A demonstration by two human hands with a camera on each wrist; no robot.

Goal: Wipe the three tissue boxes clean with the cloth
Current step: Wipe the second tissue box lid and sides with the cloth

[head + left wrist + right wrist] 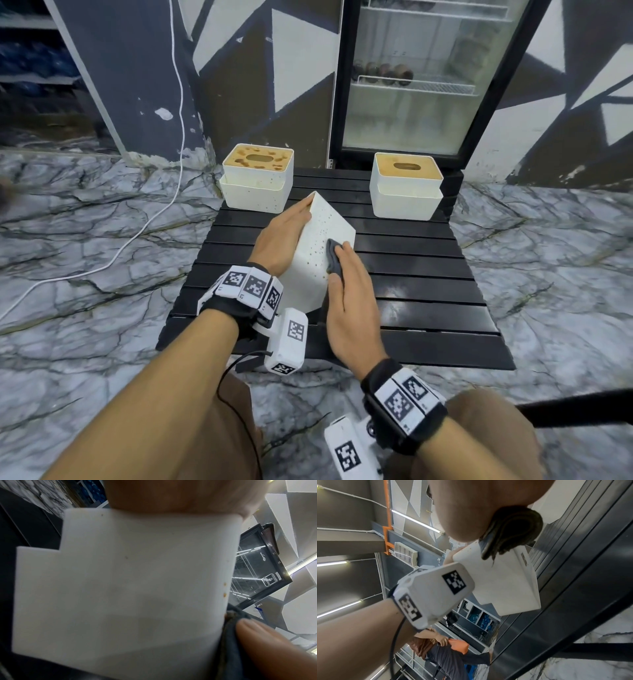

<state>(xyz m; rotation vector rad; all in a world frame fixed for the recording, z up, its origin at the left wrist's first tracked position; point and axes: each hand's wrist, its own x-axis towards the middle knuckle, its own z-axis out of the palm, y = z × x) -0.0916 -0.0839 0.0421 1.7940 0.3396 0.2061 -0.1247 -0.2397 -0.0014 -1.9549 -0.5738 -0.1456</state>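
A white tissue box point(320, 236) speckled with brown spots stands tilted on one edge on the black slatted table point(418, 277). My left hand point(284, 236) lies flat along its left face, fingers reaching its top corner. My right hand point(349, 284) holds a folded dark grey cloth point(333, 258) and presses it against the spotted right face. The left wrist view shows the box's pale side point(120, 588) with the cloth point(229, 642) at its right edge. In the right wrist view the wadded cloth point(513, 528) sits against the box point(505, 585). Two more white boxes with wooden lids stand behind, a stained one point(257, 185) at left and another point(406, 192) at right.
A glass-door fridge point(428, 78) stands right behind the table. A white cable point(137, 233) runs over the marble floor on the left. My knees are below the table's near edge. Another person point(445, 653) stands some way off in the right wrist view.
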